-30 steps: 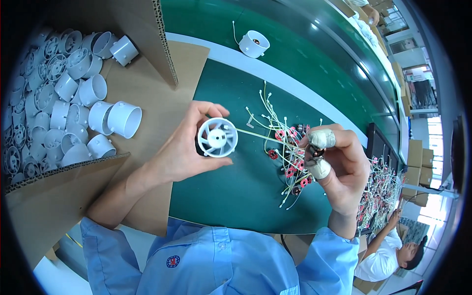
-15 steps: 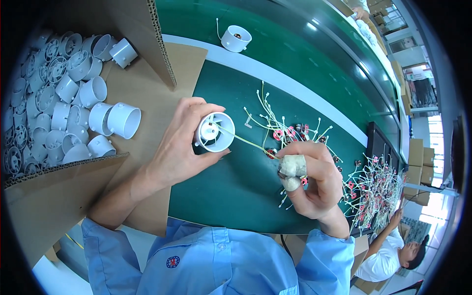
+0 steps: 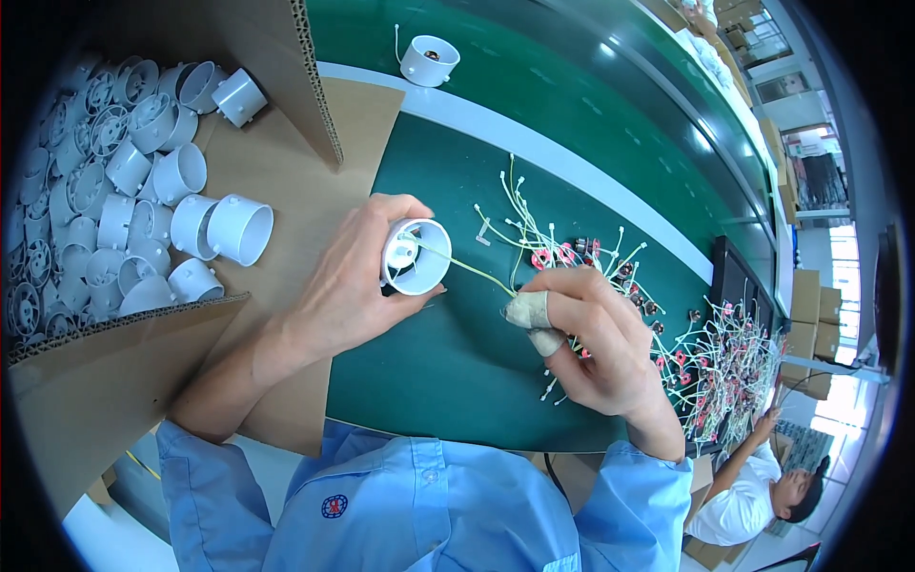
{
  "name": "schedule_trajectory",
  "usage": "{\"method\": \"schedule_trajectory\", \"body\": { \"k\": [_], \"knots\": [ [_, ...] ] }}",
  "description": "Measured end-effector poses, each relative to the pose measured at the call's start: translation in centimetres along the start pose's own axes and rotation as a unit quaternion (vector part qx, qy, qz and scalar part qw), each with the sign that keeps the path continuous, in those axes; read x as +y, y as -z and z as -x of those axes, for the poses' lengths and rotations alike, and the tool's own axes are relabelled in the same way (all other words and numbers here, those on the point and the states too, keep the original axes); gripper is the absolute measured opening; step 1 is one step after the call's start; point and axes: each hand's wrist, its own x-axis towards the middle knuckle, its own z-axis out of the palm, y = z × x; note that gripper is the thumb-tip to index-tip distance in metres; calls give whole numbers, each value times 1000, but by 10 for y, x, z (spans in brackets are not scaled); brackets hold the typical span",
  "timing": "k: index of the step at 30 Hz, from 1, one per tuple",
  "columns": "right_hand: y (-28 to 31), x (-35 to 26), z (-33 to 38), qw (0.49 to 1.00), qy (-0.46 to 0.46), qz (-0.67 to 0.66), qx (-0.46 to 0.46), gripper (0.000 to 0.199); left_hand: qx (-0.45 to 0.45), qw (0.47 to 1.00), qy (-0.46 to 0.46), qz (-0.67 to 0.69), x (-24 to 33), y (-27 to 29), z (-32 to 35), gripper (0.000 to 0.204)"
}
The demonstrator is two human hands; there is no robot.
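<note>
My left hand (image 3: 357,262) is wrapped round a white plastic cylindrical housing (image 3: 440,270), whose open mouth is tilted up and to the right. Inside it sits a white round hub with spokes. A thin yellow-green wire (image 3: 469,268) runs out of the housing to my right hand (image 3: 600,343). Thumb and forefinger there, both in pale finger covers, pinch the wire's far part; its end is hidden by the fingers. Just beyond the right hand lies a loose cluster of wired parts (image 3: 541,257) with red and dark round pieces and small white plugs.
At the left, a cardboard box (image 3: 286,124) holds many white housings (image 3: 240,231). One wired housing (image 3: 429,62) stands on the green conveyor (image 3: 553,86) ahead. A big heap of wired parts (image 3: 720,372) lies at the right. Beyond it, a person in white (image 3: 748,496) is at work.
My right hand has shifted slightly left toward the housing, still pinching the wire. The housing in my left hand has tilted a little. The housing on the conveyor has moved left and away.
</note>
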Motion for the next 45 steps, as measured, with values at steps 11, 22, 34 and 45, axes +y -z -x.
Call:
{"method": "schedule_trajectory", "body": {
  "k": [11,22,34,45],
  "knots": [
    [11,-6,-48,992,109,-62,-1,31,-46,997,-63,-10,11,8,-6,68],
    [-4,-2,-40,986,159,-9,-55,24,-46,997,-34,56,1,6,0,63],
    [-4,23,-57,976,208,56,35,27,-171,973,71,139,13,12,2,64],
    [-27,-4,-38,993,-79,-83,11,37,-5,989,-103,-108,17,12,0,69]
  ]
}}
